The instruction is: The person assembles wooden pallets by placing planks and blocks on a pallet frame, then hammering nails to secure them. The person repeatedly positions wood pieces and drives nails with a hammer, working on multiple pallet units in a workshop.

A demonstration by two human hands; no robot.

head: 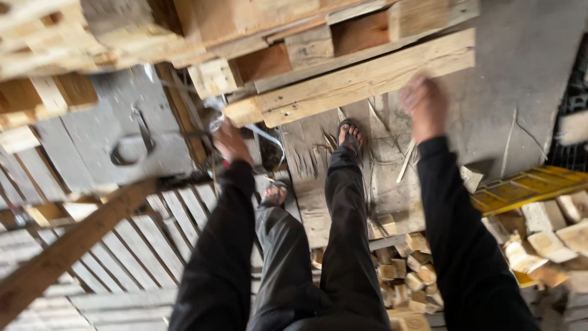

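Standing among pallets, the person clamps the left hand (231, 142) on a tool (138, 147), blurred; the right hand (424, 107), grip apart, hovers just under a pallet plank (361, 78). Firm footing would help.

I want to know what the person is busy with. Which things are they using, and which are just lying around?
In use:
left hand on a metal tool
right hand by the wooden pallet

Lying about:
small wood blocks
yellow pallet
grey slatted pallets
loose plank
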